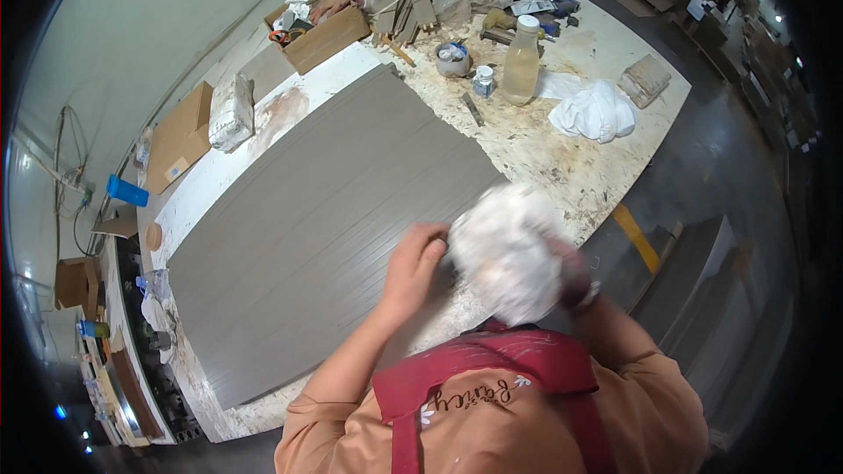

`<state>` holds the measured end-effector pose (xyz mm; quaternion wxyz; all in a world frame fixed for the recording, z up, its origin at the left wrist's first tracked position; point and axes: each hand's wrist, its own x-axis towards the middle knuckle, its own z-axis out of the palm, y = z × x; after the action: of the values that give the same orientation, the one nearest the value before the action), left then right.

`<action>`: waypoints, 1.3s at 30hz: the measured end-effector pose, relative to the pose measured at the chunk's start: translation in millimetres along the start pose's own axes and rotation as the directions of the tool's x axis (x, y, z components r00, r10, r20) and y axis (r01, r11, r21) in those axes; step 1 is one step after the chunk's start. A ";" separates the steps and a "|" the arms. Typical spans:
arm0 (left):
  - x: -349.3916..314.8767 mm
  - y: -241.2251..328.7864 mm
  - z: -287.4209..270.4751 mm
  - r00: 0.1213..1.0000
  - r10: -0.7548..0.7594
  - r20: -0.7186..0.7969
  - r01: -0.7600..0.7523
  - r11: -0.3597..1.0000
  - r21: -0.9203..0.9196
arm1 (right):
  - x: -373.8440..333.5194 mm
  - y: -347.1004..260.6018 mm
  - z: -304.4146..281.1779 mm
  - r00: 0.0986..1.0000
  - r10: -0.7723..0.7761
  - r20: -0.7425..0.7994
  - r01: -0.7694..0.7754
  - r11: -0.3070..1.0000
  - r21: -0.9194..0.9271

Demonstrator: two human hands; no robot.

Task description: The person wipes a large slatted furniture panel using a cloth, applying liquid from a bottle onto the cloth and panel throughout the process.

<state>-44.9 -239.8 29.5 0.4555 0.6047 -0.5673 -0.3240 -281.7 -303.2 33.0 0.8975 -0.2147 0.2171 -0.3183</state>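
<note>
A bunched white cloth (pixel 507 254), smeared by motion, is held in my right hand (pixel 575 274), whose fingers are partly behind it. My left hand (pixel 414 270) is beside the cloth at the near edge of a wide grey panel (pixel 334 211). Its fingers are curled, and what they hold, if anything, is hidden. Fine parallel lines run along the panel, which lies flat on a stained white worktable (pixel 575 180).
A bottle of pale liquid (pixel 522 66), a small jar (pixel 484 81), a cup (pixel 452 60) and another white cloth (pixel 597 111) stand or lie beyond the panel. Farther back are a cardboard box (pixel 327 39) and scrap strips (pixel 406 10). A wrapped white block (pixel 232 114) sits left.
</note>
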 end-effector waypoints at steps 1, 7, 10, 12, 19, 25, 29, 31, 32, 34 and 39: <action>4.3 -3.9 1.3 0.999 -0.029 -0.039 0.025 0.995 -0.098 | 1.8 -26.6 -31.4 0.991 -0.134 0.003 0.134 0.987 -0.087; 24.6 -28.2 -23.7 0.957 -0.207 -0.204 0.183 0.975 -0.129 | 49.6 -218.4 0.2 0.708 -0.699 0.098 0.410 0.294 -0.863; 57.3 -25.2 -13.9 0.965 -0.174 -0.194 0.161 0.984 -0.081 | 122.8 -270.7 6.8 0.526 -0.589 0.614 0.333 -0.522 -0.785; 90.3 -16.8 -1.0 0.982 -0.139 -0.130 0.134 0.990 -0.040 | 168.3 -272.9 23.4 0.471 -0.490 0.734 0.149 -0.776 -0.613; 240.0 -44.7 85.6 0.992 0.034 0.123 -0.041 0.998 0.051 | 244.0 -220.3 -23.1 0.727 -0.377 0.574 -0.126 -0.895 -0.428; 354.2 -108.6 157.5 0.929 0.131 0.346 -0.169 0.982 0.085 | 234.5 -218.8 -53.3 0.637 -0.436 0.636 0.085 -0.780 -0.620; 364.7 -105.2 183.9 0.911 0.303 0.279 -0.268 0.951 -0.156 | 204.0 -215.4 -52.4 0.501 -0.587 0.636 0.096 -0.693 -0.715; 351.0 -46.9 195.2 0.893 0.375 0.247 -0.362 0.927 -0.100 | 172.9 -222.9 -54.3 0.566 -0.618 0.546 0.095 -0.608 -0.788; 350.5 -49.6 188.8 0.892 0.348 0.290 -0.340 0.937 -0.078 | 162.3 -223.3 -54.4 0.582 -0.612 0.535 0.116 -0.588 -0.800; 342.2 -47.0 182.5 0.888 0.386 0.252 -0.414 0.907 0.070 | 141.6 -222.5 -66.5 0.422 -0.793 0.440 0.258 -0.361 -0.896; 292.5 18.8 161.3 0.798 0.511 0.318 -0.598 0.734 0.321 | 66.6 -210.1 -91.0 0.543 -0.823 -0.166 0.509 0.480 -0.715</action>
<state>-156.0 -555.3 22.8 0.3339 0.4500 -0.8211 -0.1089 -383.2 -518.1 52.1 0.4872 -0.4615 0.4178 -0.6125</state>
